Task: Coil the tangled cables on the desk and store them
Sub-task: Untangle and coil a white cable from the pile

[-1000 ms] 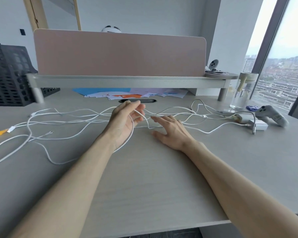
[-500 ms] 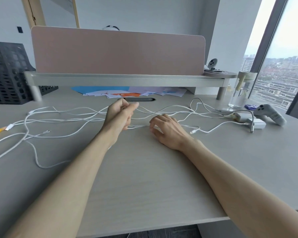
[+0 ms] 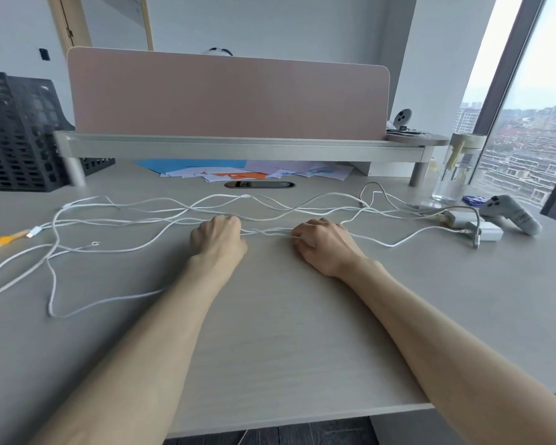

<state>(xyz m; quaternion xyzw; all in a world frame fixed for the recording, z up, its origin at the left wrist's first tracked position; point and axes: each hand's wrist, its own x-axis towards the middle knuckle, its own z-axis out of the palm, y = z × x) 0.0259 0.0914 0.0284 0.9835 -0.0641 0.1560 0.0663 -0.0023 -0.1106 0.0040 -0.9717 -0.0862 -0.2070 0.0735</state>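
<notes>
Now, fingers first: those of the left hand (image 3: pixel 217 240) are curled into a fist (image 3: pixel 227 222) round several white strands, and those of the right hand (image 3: pixel 323 245) are bent under (image 3: pixel 302 240) and appear to pinch the same strands, which run short and nearly straight between the two hands. A second ago the left fingers were spread with one loop draped over them and the right palm lay flat, so both hands have since closed. Item: cables (image 3: pixel 161 232), white, several, spread across the desk (image 3: pixel 286 332) in long crossing waves to both sides, with one slack loop trailing toward the near left edge. Their far ends reach the power adapters (image 3: pixel 487 231) at right and the loose plugs at left, beside an orange-tipped lead (image 3: pixel 4 239). Judgement: a first length is secured, yet no coil exists (the tangle itself looks untouched), and winding can begin from this grip. Periphery: riser shelf (image 3: pixel 238 149), papers (image 3: pixel 244 171) beneath it, black file basket (image 3: pixel 16 133), water bottle (image 3: pixel 456 168), grey controller (image 3: pixel 511 213).
</notes>
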